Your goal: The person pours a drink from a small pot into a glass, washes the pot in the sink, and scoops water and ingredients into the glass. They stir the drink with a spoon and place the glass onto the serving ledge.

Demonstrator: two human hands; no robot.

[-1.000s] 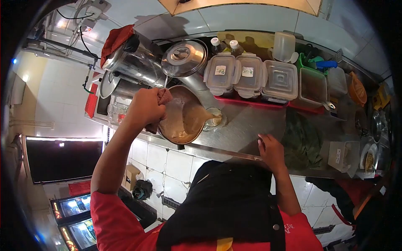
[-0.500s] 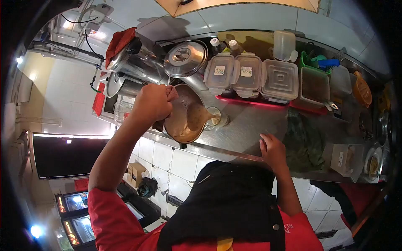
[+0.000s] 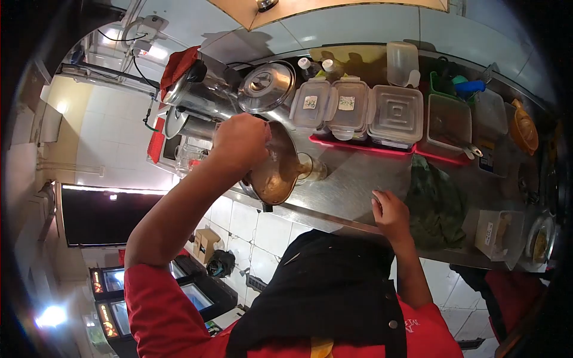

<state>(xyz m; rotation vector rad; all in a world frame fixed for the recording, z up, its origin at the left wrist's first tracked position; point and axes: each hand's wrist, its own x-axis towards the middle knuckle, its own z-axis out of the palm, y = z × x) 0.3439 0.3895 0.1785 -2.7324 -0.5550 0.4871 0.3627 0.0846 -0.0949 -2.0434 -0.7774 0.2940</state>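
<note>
My left hand [image 3: 242,143] is closed at the near-left side of a metal saucepan [image 3: 289,146], with a reddish-brown cloth [image 3: 268,132] bunched in its grip. The pan is tilted to the right, and light-brown liquid [image 3: 276,182] pools inside it. Its lip meets the mouth of a clear glass [image 3: 319,169], which stands on the steel counter with pale-brown contents. The pan's handle is hidden under my hand. My right hand [image 3: 391,212] hovers by the counter's front edge, loosely open and holding nothing, left of a dark green cloth [image 3: 437,206].
Lidded plastic boxes [image 3: 397,113] sit on a red tray behind the glass. A lidded steel pot [image 3: 267,88] and a larger pot [image 3: 206,92] are at the back left. An open container [image 3: 449,122] and a clear tub [image 3: 499,234] are on the right.
My left hand and the saucepan have shifted slightly right in view, and the pan appears more steeply tilted toward the glass. My right hand has stayed almost still.
</note>
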